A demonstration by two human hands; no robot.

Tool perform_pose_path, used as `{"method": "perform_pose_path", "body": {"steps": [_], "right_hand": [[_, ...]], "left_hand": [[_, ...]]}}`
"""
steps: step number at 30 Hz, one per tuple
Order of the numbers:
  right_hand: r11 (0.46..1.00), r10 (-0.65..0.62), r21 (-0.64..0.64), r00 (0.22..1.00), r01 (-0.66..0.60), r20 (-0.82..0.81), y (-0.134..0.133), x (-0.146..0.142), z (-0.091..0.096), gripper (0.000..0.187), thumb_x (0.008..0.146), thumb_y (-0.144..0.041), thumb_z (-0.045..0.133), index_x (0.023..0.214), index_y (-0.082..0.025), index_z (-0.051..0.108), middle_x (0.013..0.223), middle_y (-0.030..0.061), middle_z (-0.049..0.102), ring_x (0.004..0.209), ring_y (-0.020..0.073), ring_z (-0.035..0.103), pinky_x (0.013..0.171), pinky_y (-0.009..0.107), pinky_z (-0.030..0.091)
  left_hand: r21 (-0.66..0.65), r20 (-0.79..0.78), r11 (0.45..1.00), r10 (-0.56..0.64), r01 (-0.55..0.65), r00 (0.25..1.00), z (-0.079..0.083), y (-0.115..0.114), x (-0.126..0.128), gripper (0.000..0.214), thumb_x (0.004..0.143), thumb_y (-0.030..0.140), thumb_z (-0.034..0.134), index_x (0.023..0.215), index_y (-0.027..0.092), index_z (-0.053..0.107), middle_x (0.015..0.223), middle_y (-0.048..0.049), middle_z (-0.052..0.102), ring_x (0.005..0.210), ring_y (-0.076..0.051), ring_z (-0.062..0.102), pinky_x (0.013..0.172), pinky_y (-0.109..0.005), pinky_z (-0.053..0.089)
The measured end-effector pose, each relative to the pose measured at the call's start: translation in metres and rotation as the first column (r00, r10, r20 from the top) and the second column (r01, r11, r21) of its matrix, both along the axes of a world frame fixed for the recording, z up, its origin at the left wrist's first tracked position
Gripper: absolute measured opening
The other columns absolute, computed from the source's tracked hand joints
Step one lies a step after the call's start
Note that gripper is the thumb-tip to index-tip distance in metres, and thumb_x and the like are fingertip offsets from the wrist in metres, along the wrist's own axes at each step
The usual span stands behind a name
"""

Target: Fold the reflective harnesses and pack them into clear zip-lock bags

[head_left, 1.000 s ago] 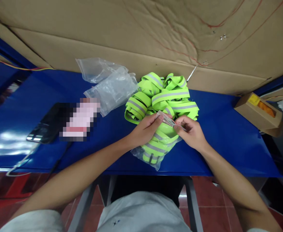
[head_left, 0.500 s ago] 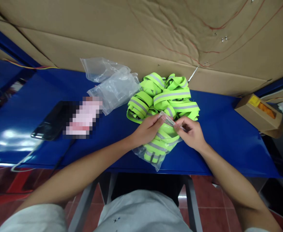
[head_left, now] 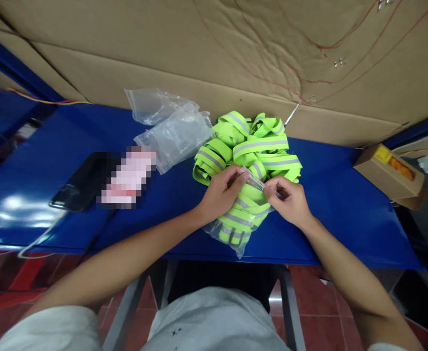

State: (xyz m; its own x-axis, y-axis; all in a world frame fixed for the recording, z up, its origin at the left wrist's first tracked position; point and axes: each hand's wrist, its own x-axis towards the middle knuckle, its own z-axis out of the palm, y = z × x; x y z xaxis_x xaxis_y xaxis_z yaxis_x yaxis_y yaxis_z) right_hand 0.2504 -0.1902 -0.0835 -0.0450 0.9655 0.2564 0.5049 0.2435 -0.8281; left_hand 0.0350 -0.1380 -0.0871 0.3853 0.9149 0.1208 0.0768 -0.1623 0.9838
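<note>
Grey-striped lime-green straps (head_left: 263, 145), blue table (head_left: 345, 209), brown cardboard wall (head_left: 144, 39), reddish floor (head_left: 321, 295)

A brown wall panel (head_left: 126, 39) stands behind the glossy blue table (head_left: 345, 204), above red floor tiles (head_left: 318, 295).

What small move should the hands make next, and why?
Probably have the right hand press along the upper edge of the clear plastic bag while the left hand steadies it: both hands pinch that edge, and yellow-green reflective straps lie inside.
</note>
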Motion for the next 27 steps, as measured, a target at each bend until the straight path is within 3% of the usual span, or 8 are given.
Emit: {"method": "perform_pose_path", "body": {"steps": [8,15,22,27], "right_hand": [[0.998,0.036,0.053,0.999,-0.035,-0.015,-0.0030,0.0004,0.0011,0.014,0.093,-0.027,0.070,0.081,-0.021,0.067,0.065,-0.0029,0.061,0.055,0.0096,0.048,0.053,0.025,0.038],[0.995,0.095,0.034,0.995,-0.094,-0.008,-0.0019,-0.0040,0.0030,0.007,0.094,-0.025,0.069,0.090,-0.021,0.065,0.074,-0.0021,0.063,0.064,0.0113,0.057,0.062,0.026,0.046],[0.986,0.137,0.088,0.989,-0.141,0.046,-0.0024,-0.0048,0.0033,0.011,0.097,-0.021,0.066,0.086,-0.020,0.062,0.072,-0.0025,0.061,0.062,0.0092,0.052,0.059,0.023,0.043],[0.980,0.119,0.152,0.989,-0.131,0.084,-0.0019,-0.0059,-0.0005,0.010,0.099,-0.026,0.069,0.094,-0.020,0.063,0.067,-0.0058,0.052,0.057,0.0072,0.045,0.055,0.022,0.039]], "left_hand": [[0.038,0.012,0.999,-0.036,0.036,0.999,0.0052,-0.0031,-0.0007,0.035,0.103,0.053,0.056,0.092,0.020,0.060,0.080,0.0011,0.055,0.068,-0.012,0.046,0.060,-0.026,0.033],[0.018,-0.027,0.997,-0.077,0.078,0.997,0.0052,-0.0044,0.0002,0.035,0.101,0.055,0.062,0.096,0.020,0.066,0.080,0.0016,0.060,0.059,-0.010,0.040,0.056,-0.026,0.032],[0.109,-0.042,0.985,-0.126,0.130,0.991,-0.0009,-0.0045,0.0010,0.032,0.103,0.050,0.062,0.100,0.019,0.068,0.083,0.0009,0.066,0.057,-0.008,0.046,0.055,-0.024,0.033],[0.117,-0.052,0.984,-0.126,0.131,0.991,-0.0034,-0.0032,0.0032,0.029,0.102,0.045,0.063,0.099,0.017,0.069,0.086,0.0001,0.070,0.062,-0.008,0.052,0.058,-0.022,0.038]]}}
